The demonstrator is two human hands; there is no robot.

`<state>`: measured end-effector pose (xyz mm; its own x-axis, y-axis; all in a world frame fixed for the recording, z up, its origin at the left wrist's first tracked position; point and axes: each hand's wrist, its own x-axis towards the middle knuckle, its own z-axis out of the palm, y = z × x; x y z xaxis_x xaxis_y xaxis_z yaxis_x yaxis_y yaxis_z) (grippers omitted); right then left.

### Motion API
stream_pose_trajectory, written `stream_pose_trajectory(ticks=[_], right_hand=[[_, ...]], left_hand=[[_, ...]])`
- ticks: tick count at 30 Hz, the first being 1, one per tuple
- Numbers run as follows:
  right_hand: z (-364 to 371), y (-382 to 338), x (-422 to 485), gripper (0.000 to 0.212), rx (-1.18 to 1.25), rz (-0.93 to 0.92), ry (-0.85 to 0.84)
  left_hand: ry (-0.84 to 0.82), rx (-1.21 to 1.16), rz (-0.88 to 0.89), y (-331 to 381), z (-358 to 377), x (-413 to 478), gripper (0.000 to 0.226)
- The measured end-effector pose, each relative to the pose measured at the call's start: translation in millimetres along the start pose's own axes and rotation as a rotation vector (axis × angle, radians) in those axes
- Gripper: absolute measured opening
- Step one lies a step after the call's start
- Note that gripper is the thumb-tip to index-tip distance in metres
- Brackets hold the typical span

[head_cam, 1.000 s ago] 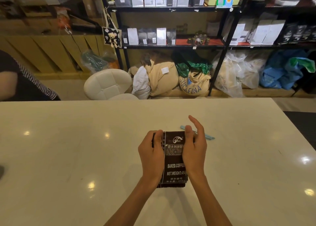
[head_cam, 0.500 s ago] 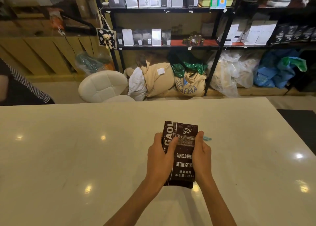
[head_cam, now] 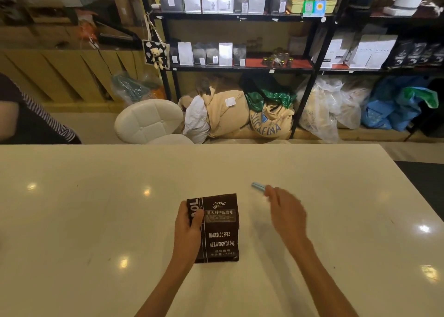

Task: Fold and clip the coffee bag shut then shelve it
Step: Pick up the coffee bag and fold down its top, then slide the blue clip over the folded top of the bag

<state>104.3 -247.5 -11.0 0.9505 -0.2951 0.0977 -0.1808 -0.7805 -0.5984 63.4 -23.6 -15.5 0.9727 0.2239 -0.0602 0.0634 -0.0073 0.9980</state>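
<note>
A dark brown coffee bag (head_cam: 221, 230) printed "BAKED.COFFEE" stands on the white table (head_cam: 96, 208), its top folded down. My left hand (head_cam: 188, 228) grips the bag's left edge, thumb on the front. My right hand (head_cam: 286, 216) is off the bag, to its right, blurred. Its fingertips lie over a light blue clip (head_cam: 257, 186) on the table. Only the clip's left end shows, and whether the fingers have closed on it is hidden.
Black shelves (head_cam: 240, 69) behind the table hold rows of coffee bags and small jars. Sacks (head_cam: 271, 119) and plastic bags lie on the floor under them. A white padded chair (head_cam: 149, 121) stands at the table's far edge. Another person's sleeve (head_cam: 31, 122) shows at the left.
Both hands held the bag before. My right hand has let go and moved right and forward onto the blue clip. My left hand keeps the bag, now set lower on the table.
</note>
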Motion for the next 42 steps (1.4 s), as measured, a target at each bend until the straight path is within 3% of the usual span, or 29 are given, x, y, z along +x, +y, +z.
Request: stream_pose_trajectory(ticks=[1,4,6,10,13,15,18,21,24,27,33,39,42], right_hand=[[-2.0,14.8,12.1,0.018,-0.076,-0.025,0.034],[4.4,50.3,36.1,0.038,-0.322,-0.033,-0.142],[9.7,58.1,36.2,0.032,-0.316,-0.027,-0.149],[-6.0,58.7,17.4,0.018,0.009,-0.103,-0.104],[-37.7,46.4,-0.5,0.033,0.192,-0.177,0.009],[-62.0,35.0,-10.0,0.038,0.269,-0.12,0.135],[-84.2,13.9,-27.5,0.023,0.396,-0.063,0.283],[-72.5,-8.0,-42.8,0.02,0.31,-0.253,0.252],[-43.1,-26.6,-52.7,0.031,0.152,-0.432,0.148],[-18.6,-33.1,-58.2,0.022,0.072,-0.625,0.145],[-6.3,-26.8,-56.5,0.036,0.03,-0.758,0.05],[-11.3,-8.8,-38.9,0.014,0.0,-0.711,0.15],[-6.4,-17.2,-41.3,0.038,0.015,-0.805,0.148]], left_hand=[[0.019,0.02,0.015,-1.8,-1.1,0.7,0.012],[0.055,0.028,0.051,-5.0,1.1,1.6,0.026],[0.02,-0.068,0.031,-7.1,2.8,3.1,0.043],[-0.034,0.078,0.16,-10.4,6.1,5.5,0.038],[-0.055,0.204,0.249,-11.4,8.3,5.3,0.04],[-0.065,0.215,0.236,-9.1,9.9,4.0,0.038],[-0.096,0.199,0.208,-3.7,13.9,1.8,0.033],[-0.156,0.186,0.212,1.9,17.4,-0.1,0.029],[-0.234,0.179,0.202,8.0,18.7,-2.2,0.019],[-0.286,0.131,0.19,11.8,18.9,-4.0,0.031],[-0.255,0.169,0.212,8.1,16.3,-1.7,0.022],[-0.257,0.225,0.191,8.9,16.2,0.4,0.024],[-0.313,0.207,0.18,11.1,20.3,-3.4,0.021]])
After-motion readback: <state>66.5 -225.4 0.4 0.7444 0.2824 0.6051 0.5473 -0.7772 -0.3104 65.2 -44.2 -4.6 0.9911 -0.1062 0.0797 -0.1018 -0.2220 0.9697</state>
